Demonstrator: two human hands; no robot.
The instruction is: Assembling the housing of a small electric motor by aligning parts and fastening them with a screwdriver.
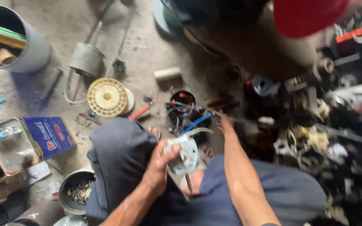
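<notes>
The fingers of the left hand (158, 167) are curled closed around the rim of a pale grey, round metal part (183, 154), which looks like a small motor end cover or housing with a thin shaft (187, 182) sticking down from it. The part sits in the person's lap, between the knees, held just above the blue-grey trousers (122, 159).

The right hand (224, 123) is stretched forward, away from the part, into a dark clutter of metal pieces (306, 138) on the floor. The picture is blurred there, so whether its fingers are closed on anything cannot be told; they lie near a blue wire (197, 122) that runs from a dark wound motor body (182, 102) standing on the floor just ahead of the knees.

Judged from this, the step in hand is a fetch: the round part is kept steady in one hand while the other goes for a tool or a piece. The next move calls for a sure pick from a crowded pile without snagging the blue wire, then bringing it back to the held part.

Further out lie a cream plastic spool (107, 97), a red-handled tool (139, 112), a blue tin can (34, 140), a small bowl of screws (77, 192) and a grey bucket (17, 39).
</notes>
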